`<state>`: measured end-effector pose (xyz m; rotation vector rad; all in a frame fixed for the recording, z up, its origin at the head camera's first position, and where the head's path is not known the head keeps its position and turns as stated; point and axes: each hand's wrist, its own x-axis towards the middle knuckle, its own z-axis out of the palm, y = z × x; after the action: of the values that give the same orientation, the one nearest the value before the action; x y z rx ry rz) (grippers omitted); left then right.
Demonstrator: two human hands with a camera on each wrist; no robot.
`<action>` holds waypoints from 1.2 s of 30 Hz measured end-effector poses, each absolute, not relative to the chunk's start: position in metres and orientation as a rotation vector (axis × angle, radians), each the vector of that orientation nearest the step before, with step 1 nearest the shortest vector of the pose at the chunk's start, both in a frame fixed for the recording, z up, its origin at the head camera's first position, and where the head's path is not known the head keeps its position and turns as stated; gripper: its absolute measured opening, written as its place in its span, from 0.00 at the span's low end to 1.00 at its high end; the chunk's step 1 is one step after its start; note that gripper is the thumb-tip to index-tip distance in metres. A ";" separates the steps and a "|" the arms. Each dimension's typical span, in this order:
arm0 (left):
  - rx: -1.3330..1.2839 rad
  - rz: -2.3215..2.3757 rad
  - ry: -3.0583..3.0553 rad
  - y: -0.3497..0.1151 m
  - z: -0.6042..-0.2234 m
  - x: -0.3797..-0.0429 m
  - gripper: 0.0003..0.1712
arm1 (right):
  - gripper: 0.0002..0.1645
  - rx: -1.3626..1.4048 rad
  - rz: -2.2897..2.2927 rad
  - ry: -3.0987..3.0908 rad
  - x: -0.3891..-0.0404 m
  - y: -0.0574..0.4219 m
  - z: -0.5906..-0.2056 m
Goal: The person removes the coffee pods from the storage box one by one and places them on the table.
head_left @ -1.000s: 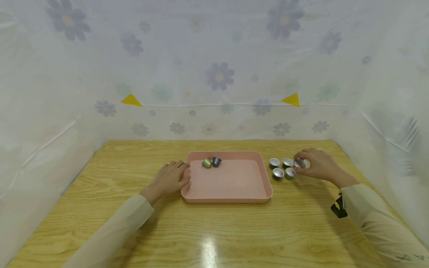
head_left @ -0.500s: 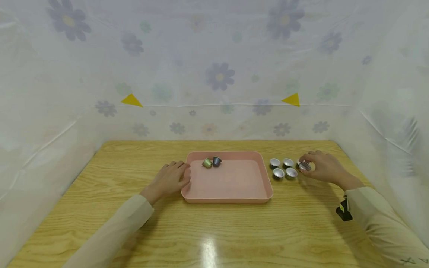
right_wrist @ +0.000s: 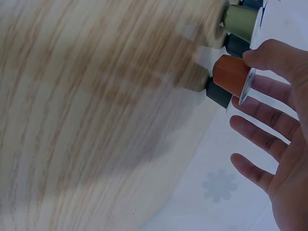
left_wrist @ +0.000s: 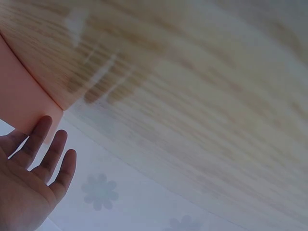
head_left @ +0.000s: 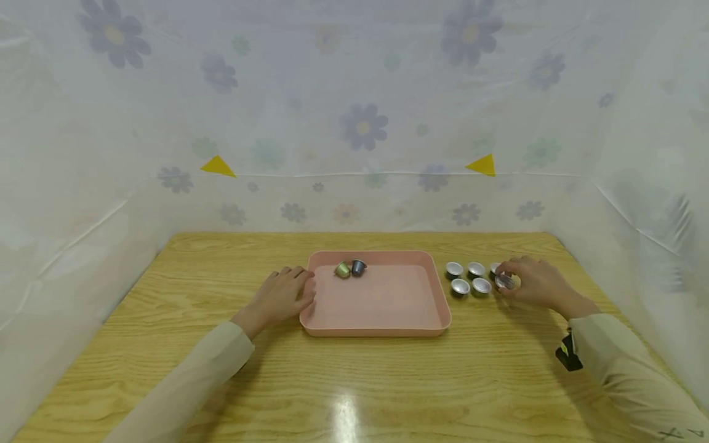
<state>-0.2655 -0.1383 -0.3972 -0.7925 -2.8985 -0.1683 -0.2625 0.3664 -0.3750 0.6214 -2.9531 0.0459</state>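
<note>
Pinching an orange capsule point(right_wrist: 232, 75) between thumb and fingers, the person's right hand point(head_left: 534, 284) is to the right of the pink tray point(head_left: 382, 301), at the wooden worktop point(head_left: 421, 381). Its grip is closed to the capsule's width, with the ring and little fingers spread clear; the capsule's silver lid faces up, and whether its base touches the worktop cannot be told. Near it stand five more capsules point(head_left: 480, 287), lids up, three in the far row and two in the near one; the hand partly hides the far row's rightmost. The left hand point(head_left: 277, 295) rests at the tray's left rim, its grip slack, fingers loosely extended and holding nothing. Inside the tray, a green capsule point(head_left: 343, 269) and a dark capsule point(head_left: 359, 267) lie tipped over just beside each other, near the far wall and left of centre. Beige sleeves point(head_left: 183, 381) cover both arms, and a flowered sheet point(head_left: 293, 123) hangs behind the worktop
</note>
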 end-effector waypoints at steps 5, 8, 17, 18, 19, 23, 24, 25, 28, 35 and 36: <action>-0.790 -0.166 -2.912 -0.138 -0.396 -0.265 0.27 | 0.19 0.631 0.036 -2.960 -0.262 0.367 -0.377; -0.792 -0.163 -2.910 -0.139 -0.396 -0.266 0.27 | 0.19 0.640 0.034 -2.957 -0.262 0.367 -0.378; -0.791 -0.183 -2.909 -0.138 -0.397 -0.266 0.27 | 0.19 0.641 0.019 -2.949 -0.262 0.368 -0.382; -0.790 -0.181 -2.908 -0.138 -0.397 -0.266 0.27 | 0.19 0.638 0.019 -2.947 -0.262 0.368 -0.382; -0.788 -0.182 -2.910 -0.138 -0.397 -0.266 0.27 | 0.19 0.639 0.021 -2.946 -0.262 0.368 -0.382; -0.788 -0.169 -2.905 -0.138 -0.397 -0.266 0.27 | 0.18 0.628 0.018 -2.947 -0.262 0.368 -0.382; -0.789 -0.168 -2.903 -0.138 -0.397 -0.267 0.27 | 0.19 0.627 0.016 -2.950 -0.262 0.368 -0.382; -0.789 -0.169 -2.903 -0.138 -0.398 -0.267 0.27 | 0.19 0.626 0.016 -2.953 -0.262 0.368 -0.382; -0.790 -0.178 -2.904 -0.138 -0.398 -0.267 0.27 | 0.19 0.619 0.012 -2.958 -0.262 0.368 -0.382; -0.786 -0.177 -2.911 -0.138 -0.399 -0.267 0.27 | 0.19 0.620 0.001 -2.945 -0.262 0.368 -0.380; -0.785 -0.174 -2.913 -0.138 -0.399 -0.268 0.27 | 0.19 0.623 0.004 -2.943 -0.262 0.368 -0.379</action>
<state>-0.2677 -0.1381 -0.3992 -0.7853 -2.9125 -0.1744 -0.2622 0.3678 -0.3795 0.6226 -2.9428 0.0036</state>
